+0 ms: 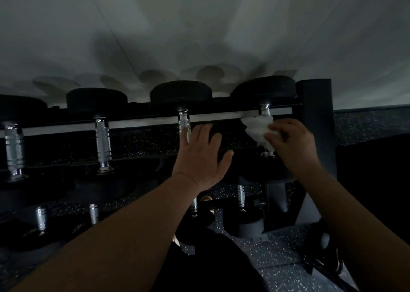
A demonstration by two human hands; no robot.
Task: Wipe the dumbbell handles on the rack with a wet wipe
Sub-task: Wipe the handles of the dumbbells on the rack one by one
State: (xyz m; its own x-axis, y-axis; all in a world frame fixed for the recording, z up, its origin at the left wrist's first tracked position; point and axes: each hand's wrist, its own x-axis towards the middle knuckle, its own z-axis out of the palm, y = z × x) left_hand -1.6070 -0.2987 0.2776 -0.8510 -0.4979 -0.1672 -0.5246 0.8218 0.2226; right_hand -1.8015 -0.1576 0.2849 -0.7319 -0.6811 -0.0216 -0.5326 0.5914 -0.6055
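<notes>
— While wrapping the wet wipe [258,130] around the rightmost dumbbell handle [265,110] on the top shelf of the rack [315,114], seems to be at the first handle from the right. Right hand [290,143] pinching the wipe against the bar, fingers curled.

— And the left hand [202,156]?

— Spread flat, holding nothing, hovering just before the next handle [184,123] to the left; cannot tell if touching.

— Long axis of the handle?

— Running from near to far, heads at both ends, far head toward the wall.

— Next move?

— Probably sliding the wipe along that axis, near end to far end, then shifting left to the three unwiped handles.
</notes>
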